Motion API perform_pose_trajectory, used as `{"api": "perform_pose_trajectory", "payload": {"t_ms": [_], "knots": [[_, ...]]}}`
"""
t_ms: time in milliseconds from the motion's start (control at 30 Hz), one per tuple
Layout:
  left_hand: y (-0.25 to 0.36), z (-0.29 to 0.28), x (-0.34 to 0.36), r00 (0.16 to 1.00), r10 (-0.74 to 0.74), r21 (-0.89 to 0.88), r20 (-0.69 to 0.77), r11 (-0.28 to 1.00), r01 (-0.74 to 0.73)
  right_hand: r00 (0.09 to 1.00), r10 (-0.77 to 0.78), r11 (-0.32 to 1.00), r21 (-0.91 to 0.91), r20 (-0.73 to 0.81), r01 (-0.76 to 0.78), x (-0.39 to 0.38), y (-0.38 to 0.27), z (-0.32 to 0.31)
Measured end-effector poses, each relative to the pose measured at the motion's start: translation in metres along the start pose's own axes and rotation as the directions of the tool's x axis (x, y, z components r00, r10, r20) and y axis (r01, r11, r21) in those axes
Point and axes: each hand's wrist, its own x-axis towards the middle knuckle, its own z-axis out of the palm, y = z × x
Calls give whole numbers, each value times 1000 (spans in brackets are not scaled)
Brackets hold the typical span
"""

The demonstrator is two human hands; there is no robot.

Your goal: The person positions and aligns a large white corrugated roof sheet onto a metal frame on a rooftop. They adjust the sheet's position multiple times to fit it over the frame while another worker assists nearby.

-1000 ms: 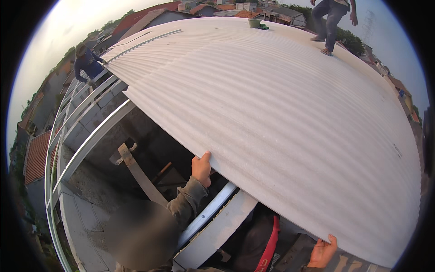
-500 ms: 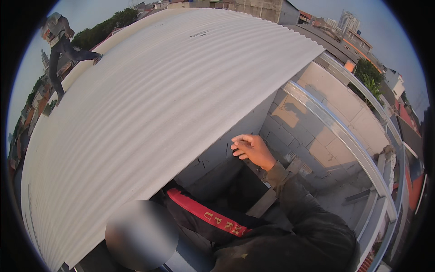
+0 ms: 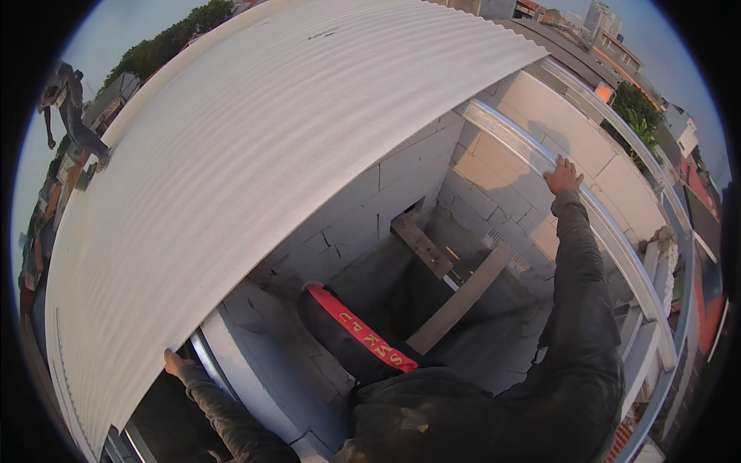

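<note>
A wide light-grey corrugated roofing sheet [image 3: 255, 154] slopes across the left and middle of the head view. At its near lower edge my left hand [image 3: 179, 363] is closed on the sheet's rim, part of the fingers hidden. Over on the right, my right hand [image 3: 564, 176] lies on a shiny metal beam [image 3: 525, 143], its fingers spread over the top. Both my arms are in dark sleeves. Between them, my dark-trousered leg with a red stripe [image 3: 359, 328] hangs over an opening beside the sheet.
Below the opening, grey block walls [image 3: 417, 162] surround a deep drop with a wooden plank [image 3: 463, 297] across it. More metal framing [image 3: 652, 193] curves along the right. A co-worker [image 3: 73, 116] is at the sheet's far left edge.
My right hand has gone from mid-air out to the metal beam. My left hand has come into sight at the sheet's edge. The co-worker has shifted left and bent over.
</note>
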Motion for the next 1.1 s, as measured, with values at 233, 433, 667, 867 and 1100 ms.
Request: {"api": "perform_pose_trajectory", "payload": {"t_ms": [233, 433, 667, 867, 1100], "knots": [[48, -4, -11, 963, 114, 317, -245, 948, -31, 930, -358, 933, -72, -84, 353, 46, 14, 16], [69, 17, -50, 930, 193, 387, -312, 920, -61, 855, -516, 857, -52, -56, 513, 67, 49, 13], [100, 56, -156, 763, 478, 617, -436, 776, -133, 740, -668, 722, 171, -82, 671, 78, 56, 18], [66, 195, -395, 570, 811, 667, 134, 351, -657, 731, -682, 700, 284, -8, 655, 71, 56, 0], [33, 364, -568, 595, 734, 582, 327, 340, -739, 770, -636, 718, 399, 45, 570, 69, 43, -30]]}}
